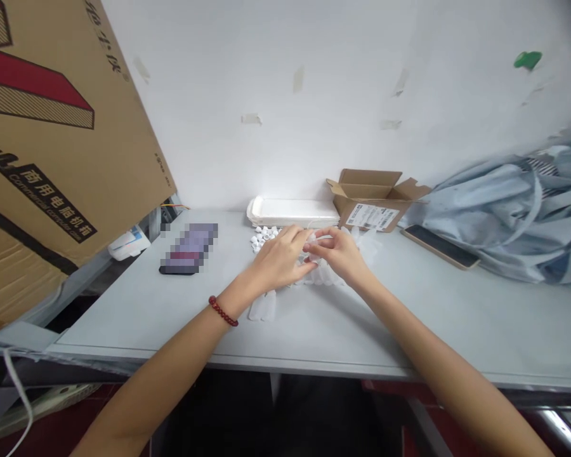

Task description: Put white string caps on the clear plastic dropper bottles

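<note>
My left hand [278, 260] and my right hand [339, 254] meet above the middle of the table, fingertips almost touching. Between them is a small whitish translucent piece [311, 238], mostly covered by the fingers, so its kind is unclear. Both hands are closed in a pinch around it. Just beyond my left hand lies a heap of small white caps [261, 236]. Under and behind my right hand spreads a group of translucent white pieces [324, 274], partly hidden. Close to my left wrist, a few similar translucent pieces [263, 306] lie flat on the table.
On the grey table [137, 317], a phone [189, 249] lies left and another phone [440, 246] right. A long white box [295, 208] and an open cardboard box [368, 203] stand by the wall. Blue-grey fabric [518, 216] is heaped right; a large carton [66, 139] leans left.
</note>
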The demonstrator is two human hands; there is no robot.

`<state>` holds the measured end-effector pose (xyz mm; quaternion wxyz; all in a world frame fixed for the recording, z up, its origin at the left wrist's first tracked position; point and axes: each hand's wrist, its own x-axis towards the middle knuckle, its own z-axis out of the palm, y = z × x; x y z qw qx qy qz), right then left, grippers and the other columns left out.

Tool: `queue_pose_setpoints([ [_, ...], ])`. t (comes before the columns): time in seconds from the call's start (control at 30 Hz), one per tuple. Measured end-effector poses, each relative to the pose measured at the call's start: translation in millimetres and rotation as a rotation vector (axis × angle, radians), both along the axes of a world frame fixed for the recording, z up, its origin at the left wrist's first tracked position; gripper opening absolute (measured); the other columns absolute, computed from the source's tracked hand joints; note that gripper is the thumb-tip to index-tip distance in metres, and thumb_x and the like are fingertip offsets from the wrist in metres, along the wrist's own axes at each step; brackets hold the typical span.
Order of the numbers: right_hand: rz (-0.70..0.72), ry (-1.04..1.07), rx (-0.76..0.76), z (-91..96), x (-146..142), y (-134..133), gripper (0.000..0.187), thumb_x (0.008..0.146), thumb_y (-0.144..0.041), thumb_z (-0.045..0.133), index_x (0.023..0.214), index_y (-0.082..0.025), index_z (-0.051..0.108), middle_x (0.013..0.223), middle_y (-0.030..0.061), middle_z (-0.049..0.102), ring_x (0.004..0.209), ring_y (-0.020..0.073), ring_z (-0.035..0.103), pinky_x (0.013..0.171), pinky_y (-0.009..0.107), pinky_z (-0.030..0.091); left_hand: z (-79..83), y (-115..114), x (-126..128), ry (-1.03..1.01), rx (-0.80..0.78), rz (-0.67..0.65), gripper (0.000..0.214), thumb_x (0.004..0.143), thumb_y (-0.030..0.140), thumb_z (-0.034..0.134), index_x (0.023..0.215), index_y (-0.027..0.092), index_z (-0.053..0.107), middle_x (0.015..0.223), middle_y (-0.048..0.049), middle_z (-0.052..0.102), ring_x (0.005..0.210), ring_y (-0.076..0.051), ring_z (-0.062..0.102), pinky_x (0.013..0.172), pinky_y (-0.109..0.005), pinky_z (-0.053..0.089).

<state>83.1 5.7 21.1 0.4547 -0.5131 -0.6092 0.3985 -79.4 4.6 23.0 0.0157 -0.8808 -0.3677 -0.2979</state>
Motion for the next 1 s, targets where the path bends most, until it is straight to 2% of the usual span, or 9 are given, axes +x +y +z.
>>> queue_pose_setpoints([
  [0.2,-0.028,-0.066,-0.018,1.9,-0.6,-2.9,0.035,0.069,-0.039,0.070,0.092,-0.016,0.056,0.073,0.0064,0.071,0.062,0.0189,0.065,0.060,0.029,0.048,-1.3,1.7,2.0,-0.059,-0.054,0.028,0.041,0.076,0.031,0.067,0.111,0.020,0.051,0.102,-0.0061,0.058,0.090,-0.022,0.057,0.063,-0.028,0.045],
  [0.3,0.049,-0.030,-0.031,6.1,-1.4,-6.3,0.035,0.075,-0.043,0.066,0.094,-0.015,0.056,0.076,0.0072,0.072,0.066,0.0196,0.067,0.063,0.030,0.049,5.7,4.3,-3.8,-0.142,-0.145,-0.011,0.033,0.073,0.033,0.068,0.101,0.020,0.055,0.098,-0.0050,0.059,0.086,-0.020,0.057,0.066,-0.029,0.046],
  [0.43,0.217,-0.054,-0.098,13.5,-0.8,-12.0,0.033,0.081,-0.044,0.059,0.098,-0.015,0.057,0.065,0.0043,0.070,0.069,0.0206,0.069,0.065,0.029,0.048,17.6,0.9,-22.3,-0.145,-0.303,-0.063,0.036,0.068,0.037,0.072,0.096,0.021,0.058,0.094,-0.0029,0.061,0.086,-0.019,0.057,0.068,-0.029,0.046],
  [0.5,0.356,-0.072,-0.155,16.2,0.6,-14.5,0.032,0.082,-0.043,0.060,0.098,-0.016,0.057,0.069,0.0046,0.070,0.068,0.0194,0.069,0.066,0.029,0.047,19.6,-8.7,-32.7,-0.122,-0.350,-0.056,0.038,0.067,0.035,0.072,0.099,0.021,0.059,0.095,-0.0029,0.061,0.087,-0.019,0.057,0.071,-0.030,0.046],
  [0.63,0.658,-0.129,-0.307,20.2,4.2,-20.0,0.032,0.080,-0.041,0.062,0.095,-0.013,0.058,0.077,0.0072,0.071,0.056,0.0156,0.066,0.064,0.030,0.049,14.2,-37.8,-48.1,-0.052,-0.452,-0.078,0.045,0.068,0.033,0.072,0.109,0.023,0.057,0.102,-0.0036,0.059,0.097,-0.021,0.054,0.082,-0.034,0.046],
  [0.8,0.946,-0.250,-0.462,25.2,7.4,-25.7,0.037,0.082,-0.038,0.060,0.107,-0.011,0.058,0.075,0.0060,0.070,0.056,0.0138,0.065,0.067,0.029,0.049,8.9,-61.8,-57.0,0.041,-0.544,-0.120,0.046,0.069,0.036,0.070,0.113,0.025,0.058,0.102,-0.0046,0.056,0.103,-0.024,0.047,0.084,-0.036,0.047],
  [0.9,1.024,-0.307,-0.481,25.7,7.9,-26.2,0.038,0.084,-0.038,0.057,0.111,-0.011,0.058,0.076,0.0055,0.070,0.057,0.0130,0.065,0.065,0.026,0.047,9.0,-64.5,-59.0,0.087,-0.544,-0.134,0.047,0.070,0.036,0.070,0.114,0.025,0.058,0.103,-0.0050,0.055,0.104,-0.024,0.045,0.086,-0.036,0.046],
  [1.0,1.047,-0.376,-0.436,23.7,7.7,-24.7,0.036,0.086,-0.037,0.055,0.110,-0.012,0.060,0.075,0.0045,0.069,0.053,0.0107,0.062,0.058,0.023,0.043,7.8,-62.6,-60.3,0.129,-0.521,-0.141,0.046,0.071,0.038,0.070,0.113,0.024,0.059,0.100,-0.0052,0.054,0.102,-0.024,0.044,0.087,-0.037,0.045],
])
